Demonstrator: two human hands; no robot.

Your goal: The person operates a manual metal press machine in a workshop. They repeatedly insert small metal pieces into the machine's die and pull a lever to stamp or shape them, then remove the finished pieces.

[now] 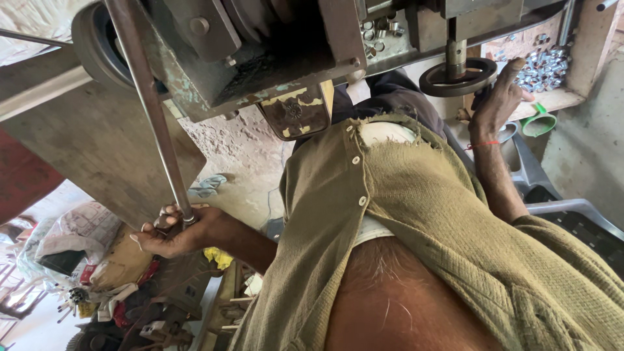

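The left hand [170, 231] is closing its fingers around the lower end of a long steel lever rod [149, 104], which is running up to the grey-green machine body [260, 58] at the top. The right hand [497, 97] is resting against the rim of a small black handwheel [457, 77]; its fingers are only loosely bent, touching the wheel and not fully wrapping it. The person's olive button shirt [422, 214] is filling the middle of the view and is hiding most of what lies between the two hands. Behind the handwheel, a wooden tray [565, 97] is holding many shiny metal rings [545, 65]. Just beside it a green funnel [538, 123] is lying. At lower left, crumpled bags and cloth [84, 240] are lying in a heap, white, brown and red.
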